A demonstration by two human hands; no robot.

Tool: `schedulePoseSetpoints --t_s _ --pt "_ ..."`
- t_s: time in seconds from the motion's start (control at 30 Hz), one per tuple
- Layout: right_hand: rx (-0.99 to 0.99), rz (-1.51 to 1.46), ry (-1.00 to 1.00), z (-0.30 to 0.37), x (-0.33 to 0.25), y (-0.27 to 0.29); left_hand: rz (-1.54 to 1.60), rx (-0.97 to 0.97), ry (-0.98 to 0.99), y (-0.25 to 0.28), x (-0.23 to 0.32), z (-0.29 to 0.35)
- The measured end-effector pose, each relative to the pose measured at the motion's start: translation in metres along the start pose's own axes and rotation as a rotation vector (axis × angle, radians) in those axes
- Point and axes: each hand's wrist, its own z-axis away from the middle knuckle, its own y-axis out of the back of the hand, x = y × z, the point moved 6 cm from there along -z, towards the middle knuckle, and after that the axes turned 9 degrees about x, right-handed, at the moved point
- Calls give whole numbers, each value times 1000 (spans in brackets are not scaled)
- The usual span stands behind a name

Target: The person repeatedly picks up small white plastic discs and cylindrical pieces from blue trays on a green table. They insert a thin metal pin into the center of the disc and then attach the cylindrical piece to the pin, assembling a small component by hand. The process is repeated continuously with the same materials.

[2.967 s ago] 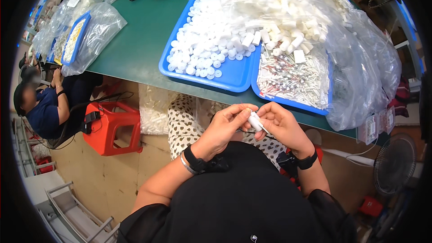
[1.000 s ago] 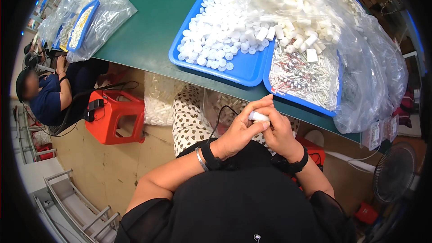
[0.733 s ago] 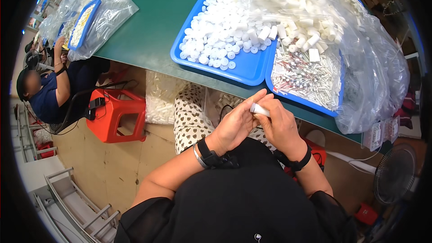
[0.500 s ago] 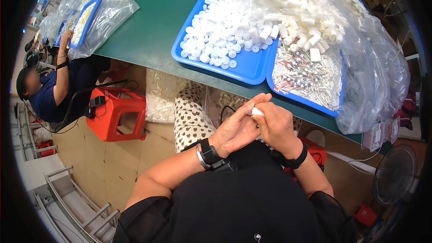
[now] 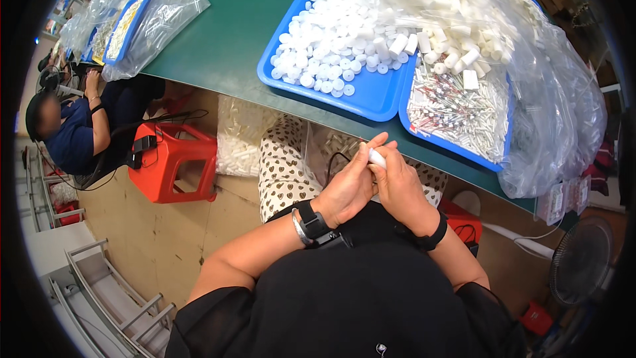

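Over my lap, just off the table's near edge, my two hands meet at a small white cylinder point(image 5: 377, 158). My left hand point(image 5: 346, 191) has its thumb and fingers closed about one side of it, fingertips pointing away from me. From the other side my right hand point(image 5: 403, 184) pinches it between thumb and fingers. Part of the cylinder is hidden by the fingers. Beyond my hands, a blue tray point(image 5: 371, 103) holds many white round discs point(image 5: 324, 46). Right of it, a second blue tray point(image 5: 457, 154) carries thin white and reddish pin-like parts point(image 5: 450, 113) with cream cylinders point(image 5: 467, 59) above them.
A large clear plastic bag point(image 5: 550, 106) bulges over the right of the green table point(image 5: 218, 33). Red stools point(image 5: 169, 159) stand left and right of my legs. A fan point(image 5: 582, 258) is at lower right. A co-worker point(image 5: 73, 132) sits at far left beside another tray point(image 5: 129, 26).
Both my hands have shifted slightly, and the white cylinder now sits more upright between the fingers. The co-worker's hand has dropped away from the far-left tray.
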Motion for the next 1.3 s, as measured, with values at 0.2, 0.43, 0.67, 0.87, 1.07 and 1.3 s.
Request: schedulePoseSetpoints --t_s 0.2,0.43,0.67,0.87,1.07,1.3 --pt "-78 -350 -243 4 24 -17 -155 108 9 14 -6 -1" --pt "-492 -1189 -941 21 34 -30 -146 22 20 12 10 4" --pt "-340 -114 -173 24 30 -41 -56 229 -58 40 -18 0" --pt "-384 225 -104 29 49 -58 57 390 157 82 -45 -14" --pt "-183 306 77 15 50 -17 -177 558 177 98 -17 -10" --pt "262 428 193 -45 14 99 -1013 225 -636 -12 98 -12"
